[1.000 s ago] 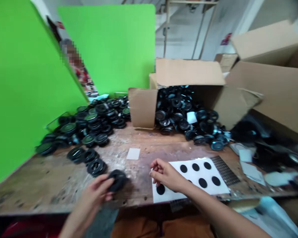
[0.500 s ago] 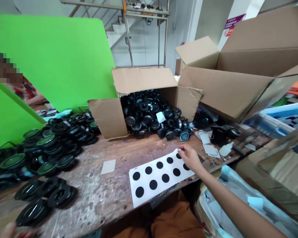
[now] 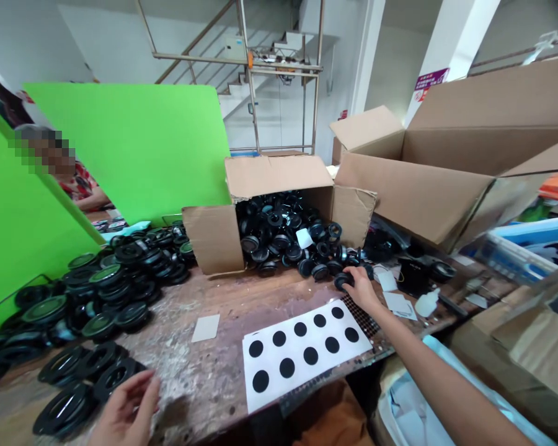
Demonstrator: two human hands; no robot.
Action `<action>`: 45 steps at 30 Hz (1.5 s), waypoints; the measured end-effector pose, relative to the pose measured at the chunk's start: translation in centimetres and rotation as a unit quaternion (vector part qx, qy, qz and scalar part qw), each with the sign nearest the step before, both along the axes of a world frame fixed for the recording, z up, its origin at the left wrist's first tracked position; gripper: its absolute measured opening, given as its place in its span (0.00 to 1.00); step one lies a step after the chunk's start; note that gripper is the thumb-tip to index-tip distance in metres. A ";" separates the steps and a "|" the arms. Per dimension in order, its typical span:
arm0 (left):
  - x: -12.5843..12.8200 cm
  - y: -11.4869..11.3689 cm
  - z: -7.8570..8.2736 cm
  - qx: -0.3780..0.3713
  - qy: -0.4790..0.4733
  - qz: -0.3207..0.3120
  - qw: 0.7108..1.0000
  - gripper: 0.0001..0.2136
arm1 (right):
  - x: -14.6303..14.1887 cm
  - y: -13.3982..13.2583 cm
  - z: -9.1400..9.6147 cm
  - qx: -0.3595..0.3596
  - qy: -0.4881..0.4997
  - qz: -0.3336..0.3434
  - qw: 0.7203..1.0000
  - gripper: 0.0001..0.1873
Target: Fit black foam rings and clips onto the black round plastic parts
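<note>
My right hand has its fingers closed on a round black part in front of the open box. Just below it lies a white sheet with two rows of black dots, flat on the bench. At lower left is my left hand, holding nothing, its fingers loosely bent and thumb apart. Beside it lie several black ring-rimmed discs. A small pale card rests between my left hand and the dotted sheet.
A cardboard box on its side spills round black parts. More discs are heaped at left, before green panels. A larger carton, a white bottle and a lined bag are at right. A person sits behind the panels.
My right hand has left the dotted sheet's far corner and moved up to a round black part. My left hand has come further into view beside the discs. The view has tilted up.
</note>
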State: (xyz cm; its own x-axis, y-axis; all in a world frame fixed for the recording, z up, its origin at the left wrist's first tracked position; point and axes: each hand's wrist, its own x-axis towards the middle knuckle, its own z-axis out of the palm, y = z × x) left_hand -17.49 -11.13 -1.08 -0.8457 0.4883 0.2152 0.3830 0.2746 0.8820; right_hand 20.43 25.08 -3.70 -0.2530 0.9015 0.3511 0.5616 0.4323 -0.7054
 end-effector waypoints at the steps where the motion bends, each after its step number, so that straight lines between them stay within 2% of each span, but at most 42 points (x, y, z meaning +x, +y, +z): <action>1: 0.7 0.9 0.1 -0.007 -0.022 -0.026 0.999 0.30 | 0.1 0.0 0.0 -0.013 0.012 0.005 1.000 0.20; 3: 2.3 2.8 0.5 -0.020 -0.052 -0.075 0.996 0.28 | 0.3 0.3 0.1 -0.046 0.042 0.017 0.998 0.18; 6: 4.8 5.1 0.8 -0.039 -0.040 -0.128 0.990 0.25 | 0.2 0.8 0.4 -0.113 0.099 0.042 0.988 0.15; 9: 6.9 6.5 0.5 -0.070 -0.017 -0.192 0.979 0.22 | 0.0 0.6 0.7 -0.169 0.158 0.055 0.971 0.16; 12: 8.0 7.3 -0.4 -0.113 0.047 -0.253 0.960 0.18 | -0.1 -0.1 0.8 -0.187 0.196 0.041 0.962 0.17; 15: 8.1 7.8 -2.1 -0.128 0.164 -0.286 0.935 0.16 | -0.5 -0.7 0.6 -0.183 0.192 0.028 0.964 0.16; 20: 7.4 8.8 -5.6 -0.119 0.304 -0.313 0.892 0.19 | -1.7 -1.2 0.3 -0.134 0.147 -0.007 0.980 0.13; 23: 7.2 9.3 -6.9 -0.128 0.350 -0.329 0.867 0.19 | -1.7 -1.8 0.7 -0.110 0.105 -0.010 0.988 0.13; 25: 7.4 9.4 -7.0 -0.142 0.362 -0.336 0.858 0.19 | -1.1 -2.3 1.3 -0.104 0.080 0.003 0.991 0.18; 28: 8.1 9.3 -6.2 -0.165 0.361 -0.343 0.851 0.19 | 0.9 -3.0 2.3 -0.106 0.056 0.009 0.993 0.24; 32: 8.9 9.2 -5.1 -0.199 0.346 -0.338 0.853 0.27 | 3.9 -4.6 2.4 -0.157 0.019 0.032 0.987 0.09; 34: 9.0 9.2 -5.1 -0.212 0.354 -0.341 0.845 0.32 | 4.5 -5.9 2.0 -0.192 -0.019 0.044 0.980 0.09; 39: 8.3 9.4 -5.8 -0.221 0.378 -0.353 0.827 0.34 | 2.7 -8.5 1.8 -0.211 -0.167 0.003 0.963 0.23; 45: 8.3 9.0 -6.7 -0.196 0.387 -0.327 0.839 0.36 | 0.1 -9.6 2.7 -0.175 -0.289 -0.067 0.939 0.25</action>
State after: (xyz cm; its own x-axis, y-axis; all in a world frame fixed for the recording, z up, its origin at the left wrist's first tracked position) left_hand -9.24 -2.08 -7.82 -0.0498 0.9557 0.2901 0.9817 -0.0067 0.1904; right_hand 20.51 15.52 -0.96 -0.1864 0.9735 -0.1326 0.9268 0.1295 -0.3524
